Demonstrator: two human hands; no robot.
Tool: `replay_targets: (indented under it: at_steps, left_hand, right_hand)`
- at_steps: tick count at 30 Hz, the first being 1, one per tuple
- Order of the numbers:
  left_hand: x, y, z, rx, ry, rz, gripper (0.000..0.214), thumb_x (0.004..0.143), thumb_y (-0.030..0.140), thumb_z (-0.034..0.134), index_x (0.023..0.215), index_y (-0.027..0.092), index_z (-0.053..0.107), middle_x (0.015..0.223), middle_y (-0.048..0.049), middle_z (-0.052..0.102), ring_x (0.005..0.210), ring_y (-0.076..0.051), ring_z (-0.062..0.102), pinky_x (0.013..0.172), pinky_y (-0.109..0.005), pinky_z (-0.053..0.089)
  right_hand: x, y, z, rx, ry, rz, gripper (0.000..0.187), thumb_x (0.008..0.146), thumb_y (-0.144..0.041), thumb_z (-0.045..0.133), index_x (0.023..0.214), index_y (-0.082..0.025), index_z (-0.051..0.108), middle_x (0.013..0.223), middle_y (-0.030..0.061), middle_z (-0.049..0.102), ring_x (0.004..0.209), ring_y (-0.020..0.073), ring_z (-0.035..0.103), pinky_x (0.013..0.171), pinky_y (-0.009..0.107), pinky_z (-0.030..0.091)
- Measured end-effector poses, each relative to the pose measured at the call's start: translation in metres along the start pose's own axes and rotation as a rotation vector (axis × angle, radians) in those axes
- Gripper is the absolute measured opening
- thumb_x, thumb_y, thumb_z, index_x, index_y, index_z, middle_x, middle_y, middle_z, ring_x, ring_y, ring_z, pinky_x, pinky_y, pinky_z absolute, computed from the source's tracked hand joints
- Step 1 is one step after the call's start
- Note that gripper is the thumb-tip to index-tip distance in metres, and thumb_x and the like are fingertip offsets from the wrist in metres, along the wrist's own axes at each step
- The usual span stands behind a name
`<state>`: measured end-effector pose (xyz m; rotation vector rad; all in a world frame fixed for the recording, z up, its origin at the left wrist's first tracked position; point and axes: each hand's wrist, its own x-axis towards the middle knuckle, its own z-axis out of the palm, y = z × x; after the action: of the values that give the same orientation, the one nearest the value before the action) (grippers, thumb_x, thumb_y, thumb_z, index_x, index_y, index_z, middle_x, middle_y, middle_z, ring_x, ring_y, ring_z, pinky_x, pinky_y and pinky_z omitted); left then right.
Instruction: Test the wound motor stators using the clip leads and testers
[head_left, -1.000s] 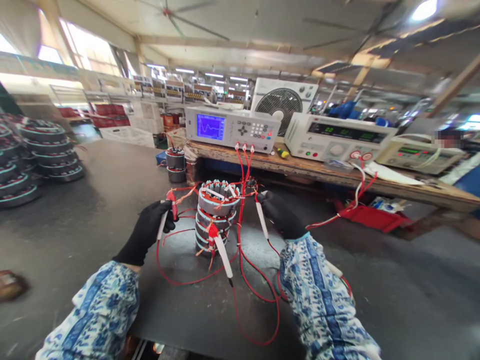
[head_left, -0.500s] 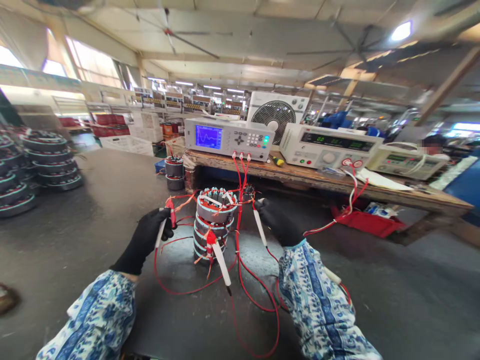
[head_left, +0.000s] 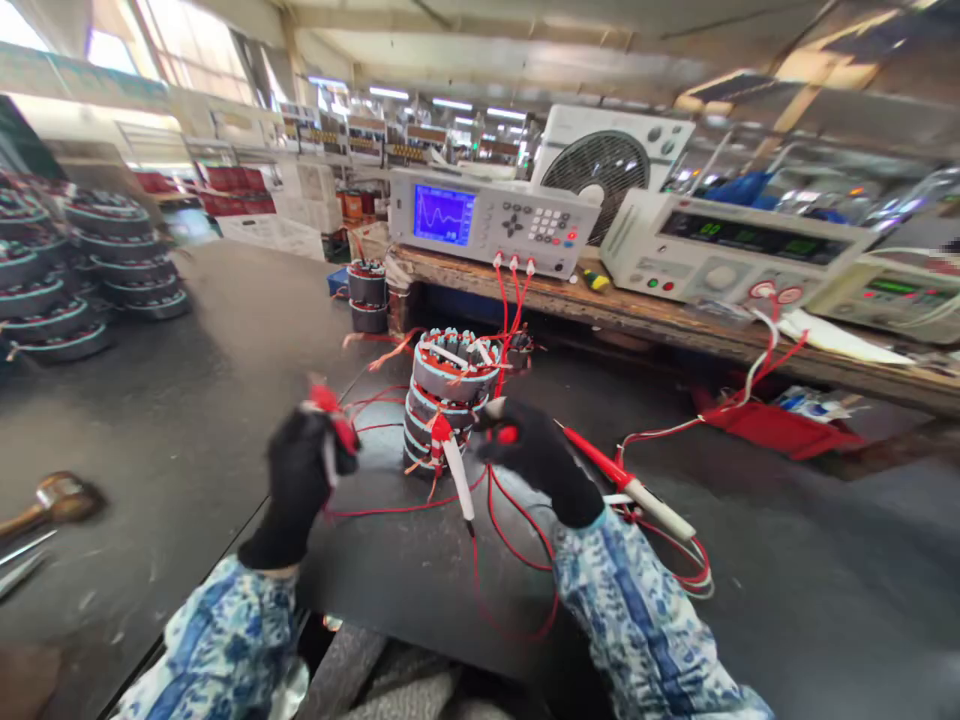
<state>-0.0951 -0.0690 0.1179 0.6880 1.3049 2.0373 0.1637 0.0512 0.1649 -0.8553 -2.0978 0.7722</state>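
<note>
My left hand (head_left: 307, 455), in a black glove, is closed round a red-and-white test clip (head_left: 326, 405), held in the air left of a stack of motor stators (head_left: 454, 372). Motion smears this hand somewhat. My right hand (head_left: 540, 450), also gloved, is closed beside the stack's right side; a red-and-white test clip (head_left: 508, 434) shows partly between its fingers. A third test clip (head_left: 456, 470) hangs on the front of the stack by its red jaw. Orange lead wires (head_left: 394, 352) stick out from the top stator.
A tester with a waveform screen (head_left: 444, 214) stands on a wooden shelf (head_left: 465, 275), red leads running down from it. Beside it are a fan and another meter (head_left: 742, 245). A red probe (head_left: 626, 480) lies right of my right arm. More stators (head_left: 127, 260) and a hammer (head_left: 64, 497) are at left.
My left hand has drawn its clip down and away from the orange wires. My right hand has moved down and closer to the stack's side. The waveform on the screen has changed shape.
</note>
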Motion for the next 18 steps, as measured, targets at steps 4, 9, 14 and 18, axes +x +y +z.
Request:
replay_targets:
  at_steps: [4,9,14,18]
  left_hand:
    - [-0.019,-0.027,0.017,0.258,-0.09,-0.021,0.037,0.089,0.049,0.064,0.066,0.02,0.061,0.053,-0.0023,0.06,0.042,-0.015,0.055,0.043,-0.025,0.045]
    - [-0.009,-0.042,0.01,0.325,-0.024,-0.06,0.04,0.09,0.054,0.056,0.071,0.019,0.063,0.055,-0.0031,0.062,0.044,-0.017,0.058,0.044,-0.025,0.046]
    - [-0.015,-0.046,0.008,0.262,0.004,-0.091,0.039,0.09,0.054,0.057,0.076,0.018,0.065,0.064,-0.0042,0.068,0.049,-0.017,0.062,0.047,-0.026,0.05]
    - [-0.014,-0.045,0.01,0.251,-0.007,-0.115,0.04,0.09,0.055,0.058,0.076,0.018,0.066,0.066,-0.0052,0.069,0.05,-0.017,0.063,0.049,-0.028,0.053]
  right_hand:
    - [-0.026,-0.03,0.034,-0.036,-0.048,-0.095,0.041,0.08,-0.053,0.075,0.065,-0.023,0.05,0.065,-0.0003,0.053,0.066,0.0154,0.047,0.063,0.029,0.038]
    - [-0.055,-0.022,0.036,0.128,-0.306,0.106,0.019,0.092,-0.04,0.058,0.085,-0.022,0.06,0.068,-0.0005,0.063,0.059,0.0148,0.054,0.057,0.026,0.038]
    - [-0.063,-0.016,0.049,-0.53,-0.267,-0.01,0.021,0.089,-0.031,0.062,0.101,-0.018,0.071,0.079,0.0088,0.075,0.071,0.0225,0.067,0.065,0.031,0.037]
    - [-0.065,-0.016,0.047,-0.675,-0.293,-0.078,0.028,0.092,-0.031,0.059,0.111,-0.016,0.073,0.083,0.0104,0.078,0.075,0.0239,0.07,0.065,0.031,0.037]
